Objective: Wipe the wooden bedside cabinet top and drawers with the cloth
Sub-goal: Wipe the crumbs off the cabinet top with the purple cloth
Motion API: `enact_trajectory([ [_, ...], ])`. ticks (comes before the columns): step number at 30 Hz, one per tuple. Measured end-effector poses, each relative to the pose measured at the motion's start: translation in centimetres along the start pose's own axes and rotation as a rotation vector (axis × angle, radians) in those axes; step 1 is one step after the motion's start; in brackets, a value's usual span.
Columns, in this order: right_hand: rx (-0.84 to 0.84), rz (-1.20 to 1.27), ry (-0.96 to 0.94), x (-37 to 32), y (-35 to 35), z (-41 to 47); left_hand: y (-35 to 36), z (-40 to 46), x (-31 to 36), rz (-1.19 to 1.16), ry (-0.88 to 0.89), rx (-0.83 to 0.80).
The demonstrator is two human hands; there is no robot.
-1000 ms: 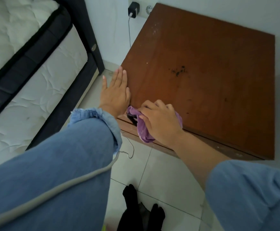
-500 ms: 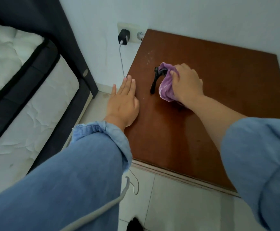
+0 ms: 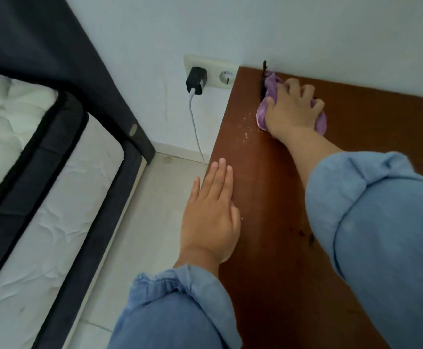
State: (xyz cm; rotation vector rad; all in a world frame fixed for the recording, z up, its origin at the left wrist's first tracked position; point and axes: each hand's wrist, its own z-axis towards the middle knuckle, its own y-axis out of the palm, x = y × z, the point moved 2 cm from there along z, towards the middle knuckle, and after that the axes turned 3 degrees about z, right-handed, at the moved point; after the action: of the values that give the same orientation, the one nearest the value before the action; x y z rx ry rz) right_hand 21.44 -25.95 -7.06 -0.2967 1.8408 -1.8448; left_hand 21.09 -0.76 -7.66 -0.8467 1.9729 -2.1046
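The brown wooden bedside cabinet top (image 3: pixel 271 222) fills the right half of the head view, against a white wall. My right hand (image 3: pixel 293 110) presses a crumpled purple cloth (image 3: pixel 264 114) onto the top's far left corner, next to the wall. A thin black strip (image 3: pixel 263 81) sticks up from the cloth's far side. My left hand (image 3: pixel 210 215) lies flat, fingers together, on the cabinet's left edge, holding nothing. Pale crumbs (image 3: pixel 245 129) speckle the wood left of the cloth, and dark specks (image 3: pixel 303 235) sit beside my right sleeve. The drawers are out of sight.
A wall socket (image 3: pixel 209 71) holds a black charger (image 3: pixel 196 80) whose white cable (image 3: pixel 196 132) drops down beside the cabinet. A bed with a white mattress (image 3: pixel 41 192) and dark frame (image 3: pixel 99 104) stands to the left. Pale floor tiles (image 3: pixel 155 210) lie between bed and cabinet.
My right hand has swept the cloth from the front edge across the top to the far left corner by the wall. My left hand stayed on the left edge.
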Motion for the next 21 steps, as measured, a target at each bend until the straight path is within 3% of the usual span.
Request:
enact_trajectory([
  [11, -0.080, -0.017, -0.174, -4.7, 0.9, 6.4, 0.0, 0.6, -0.7, -0.037, -0.003, 0.004],
  [16, -0.079, -0.021, -0.411, -5.1, 1.1, 2.4, 0.2, 0.8, -0.8, 0.000, 0.009, 0.015],
  [21, -0.075, 0.002, -0.452, -4.2, 0.5, -4.7, 0.2, 0.5, -0.8, 0.006, 0.011, 0.001],
])
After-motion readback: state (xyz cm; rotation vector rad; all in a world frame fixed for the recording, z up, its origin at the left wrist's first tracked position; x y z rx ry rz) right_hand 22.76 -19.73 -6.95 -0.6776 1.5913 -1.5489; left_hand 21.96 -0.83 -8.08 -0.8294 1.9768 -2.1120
